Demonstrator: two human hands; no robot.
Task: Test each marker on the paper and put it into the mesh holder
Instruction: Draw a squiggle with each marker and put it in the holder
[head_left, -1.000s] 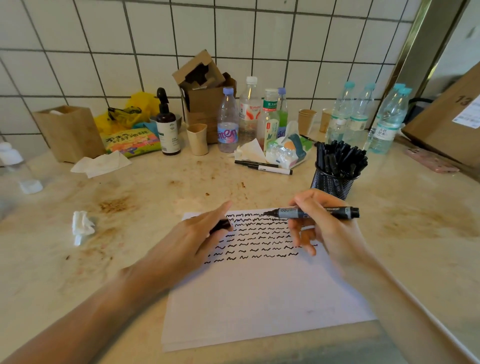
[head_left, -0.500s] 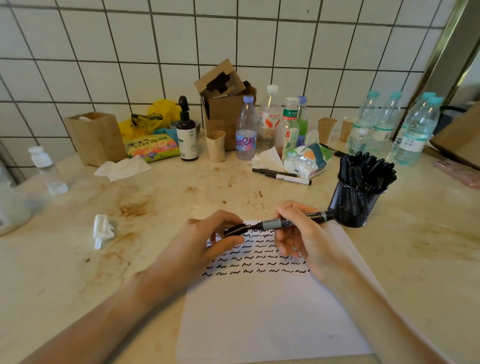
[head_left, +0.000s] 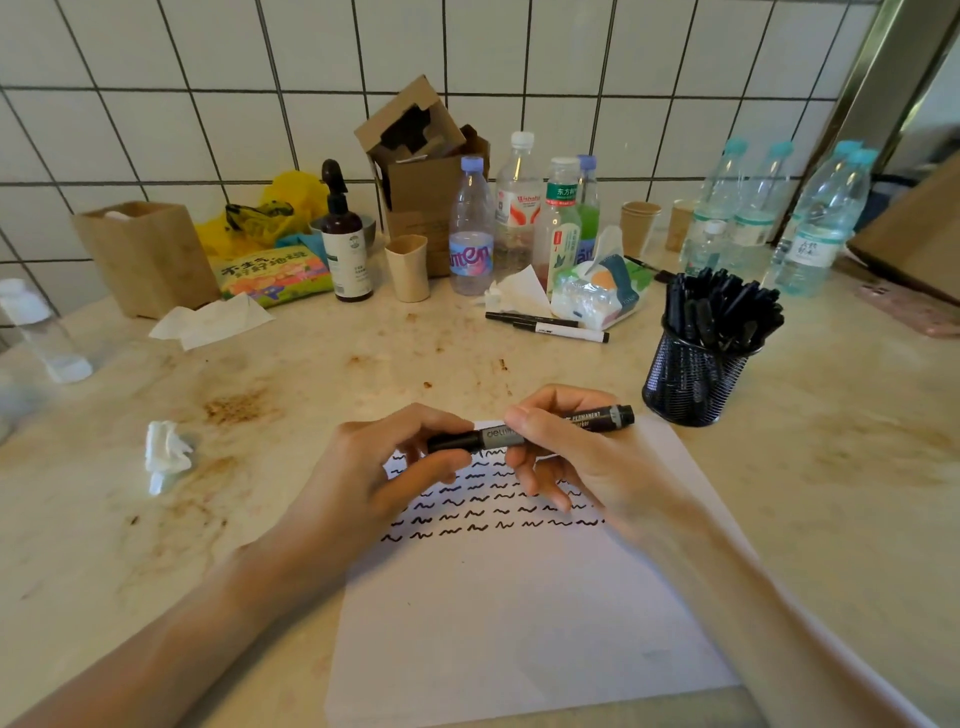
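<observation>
Both hands grip one marker (head_left: 530, 432) above the paper (head_left: 519, 623): left hand (head_left: 374, 467) fingers curled on cap end, right hand (head_left: 571, 457) pinching barrel. Press cap home squarely, then drop it in the mesh holder (head_left: 691, 382).

Single view only, from the camera worn on my head. It looks forward and down across the bench (head_left: 831, 519), wide-angle, so straight lines bow toward the frame edges. My forearms enter from the two lower corners and my hands (head_left: 363, 483) meet near frame centre, close to the lens. The paper (head_left: 519, 623) fills the lower middle, nearest to me. The mesh holder (head_left: 691, 384) stands right of centre, farther off. The tiled wall (head_left: 260, 78) closes the top of the frame, facing the camera. No second view, so nothing is shared.
</observation>
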